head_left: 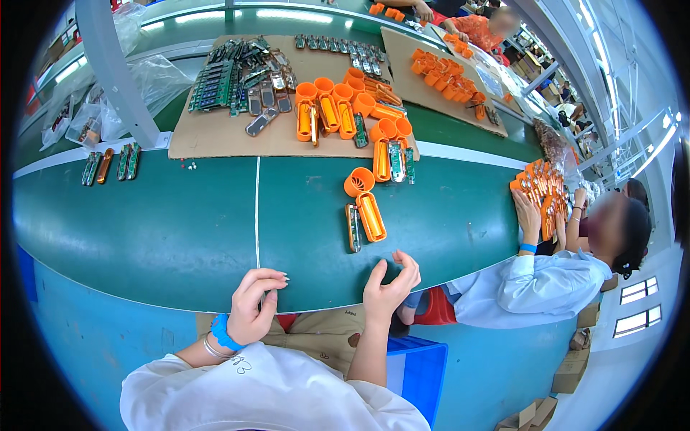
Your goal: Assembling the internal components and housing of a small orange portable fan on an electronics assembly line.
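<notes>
My left hand [254, 304] is at the table's near edge, fingers loosely bent, the thumb apart from them and nothing in it. Farther right, my right hand [390, 286] is open and empty, thumb and fingers apart. Just beyond it on the green table lies an orange housing [371, 218] with a yellow inside. A slim piece with a circuit board [353, 228] rests along its left side. An orange round cup [359, 182] with fins inside touches the housing's far end. Neither hand touches these parts.
A cardboard sheet [215, 136] carries orange cups [324, 86], housings and a heap of circuit boards [228, 72]. Several slim boards [129, 161] lie at far left by a metal post [135, 93]. A co-worker [546, 284] at right handles orange parts. A blue crate [424, 373] stands below.
</notes>
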The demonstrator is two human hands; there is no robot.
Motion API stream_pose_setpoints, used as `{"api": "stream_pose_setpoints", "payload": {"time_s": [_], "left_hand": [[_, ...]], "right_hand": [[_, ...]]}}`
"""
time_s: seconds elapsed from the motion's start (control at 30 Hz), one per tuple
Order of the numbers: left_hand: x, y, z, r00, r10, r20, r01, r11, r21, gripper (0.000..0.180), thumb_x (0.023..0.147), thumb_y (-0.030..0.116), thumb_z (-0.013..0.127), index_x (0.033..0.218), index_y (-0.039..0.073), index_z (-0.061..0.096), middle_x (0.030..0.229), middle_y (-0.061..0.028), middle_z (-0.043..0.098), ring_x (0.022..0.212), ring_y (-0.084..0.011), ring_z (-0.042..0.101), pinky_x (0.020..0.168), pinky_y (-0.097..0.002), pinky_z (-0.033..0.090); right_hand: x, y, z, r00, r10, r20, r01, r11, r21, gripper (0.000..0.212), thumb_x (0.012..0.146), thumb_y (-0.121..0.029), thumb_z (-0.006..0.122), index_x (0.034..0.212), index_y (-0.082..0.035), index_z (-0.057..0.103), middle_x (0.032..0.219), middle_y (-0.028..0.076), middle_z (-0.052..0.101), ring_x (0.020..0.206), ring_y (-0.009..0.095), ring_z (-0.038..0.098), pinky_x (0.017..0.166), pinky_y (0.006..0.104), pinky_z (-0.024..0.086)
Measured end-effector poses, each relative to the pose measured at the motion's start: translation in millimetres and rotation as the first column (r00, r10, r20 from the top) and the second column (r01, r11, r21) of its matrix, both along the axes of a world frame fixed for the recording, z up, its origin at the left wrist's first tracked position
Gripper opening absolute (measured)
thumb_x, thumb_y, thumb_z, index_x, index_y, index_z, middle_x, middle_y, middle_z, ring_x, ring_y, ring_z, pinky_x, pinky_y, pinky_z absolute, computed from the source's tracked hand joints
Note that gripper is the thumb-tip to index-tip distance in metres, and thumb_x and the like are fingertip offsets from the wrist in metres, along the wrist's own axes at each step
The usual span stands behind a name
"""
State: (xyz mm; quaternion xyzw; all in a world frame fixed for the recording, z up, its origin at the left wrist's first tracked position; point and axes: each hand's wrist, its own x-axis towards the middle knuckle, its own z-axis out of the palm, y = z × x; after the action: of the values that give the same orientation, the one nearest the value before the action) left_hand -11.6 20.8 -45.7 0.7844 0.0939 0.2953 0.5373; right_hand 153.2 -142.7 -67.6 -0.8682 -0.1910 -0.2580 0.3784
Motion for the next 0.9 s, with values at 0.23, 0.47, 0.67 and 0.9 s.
{"api": "stream_pose_setpoints", "payload": {"time_s": [0.23, 0.47, 0.67, 0.9], "left_hand": [[-5, 2, 0, 1.000, 0.005, -0.006, -0.005, 1.000, -0.013, 0.020, 0.081, -0.010, 0.049, 0.096, -0.001, 0.060, 0.105, -0.0156, 0.058, 0.093, -0.0271, 0.061, 0.077, -0.0322, 0.050], [-1, -2, -3, 1.000, 0.024, 0.010, -0.024, 1.000, 0.017, 0.021, 0.081, -0.010, 0.049, 0.097, -0.001, 0.060, 0.104, -0.0154, 0.058, 0.089, -0.0257, 0.060, 0.073, -0.0305, 0.048], [-5, -1, -7, 1.000, 0.028, -0.001, -0.028, 1.000, 0.010, 0.023, 0.081, -0.012, 0.047, 0.097, -0.001, 0.060, 0.107, -0.0149, 0.056, 0.080, -0.0181, 0.057, 0.062, -0.0254, 0.044], [2, -4, -6, 0.998, 0.040, 0.039, -0.040, 0.999, -0.004, 0.022, 0.081, -0.011, 0.048, 0.097, -0.001, 0.060, 0.104, -0.0134, 0.058, 0.081, -0.0192, 0.060, 0.064, -0.0260, 0.046]], "right_hand": [[128, -28, 51, 0.994, 0.088, 0.071, -0.100, 0.974, 0.202, 0.036, 0.087, -0.008, 0.053, 0.120, 0.004, 0.050, 0.102, 0.017, 0.059, 0.091, 0.027, 0.056, 0.085, 0.0371, 0.044], [362, -82, 140, 0.692, -0.364, -0.624, 0.145, 0.916, -0.374, 0.081, 0.080, -0.003, 0.037, 0.151, -0.018, 0.000, 0.080, 0.015, 0.067, 0.063, 0.024, 0.066, 0.055, 0.0350, 0.050], [376, -55, 182, 0.704, -0.192, -0.683, 0.107, 0.980, -0.166, 0.083, 0.080, -0.003, 0.035, 0.150, -0.018, -0.008, 0.078, 0.021, 0.066, 0.060, 0.026, 0.066, 0.056, 0.0368, 0.055], [370, -68, 177, 0.805, -0.168, -0.570, 0.014, 0.965, -0.263, 0.082, 0.076, -0.001, 0.040, 0.150, -0.016, 0.009, 0.081, 0.023, 0.066, 0.061, 0.026, 0.067, 0.057, 0.0360, 0.054]]}}
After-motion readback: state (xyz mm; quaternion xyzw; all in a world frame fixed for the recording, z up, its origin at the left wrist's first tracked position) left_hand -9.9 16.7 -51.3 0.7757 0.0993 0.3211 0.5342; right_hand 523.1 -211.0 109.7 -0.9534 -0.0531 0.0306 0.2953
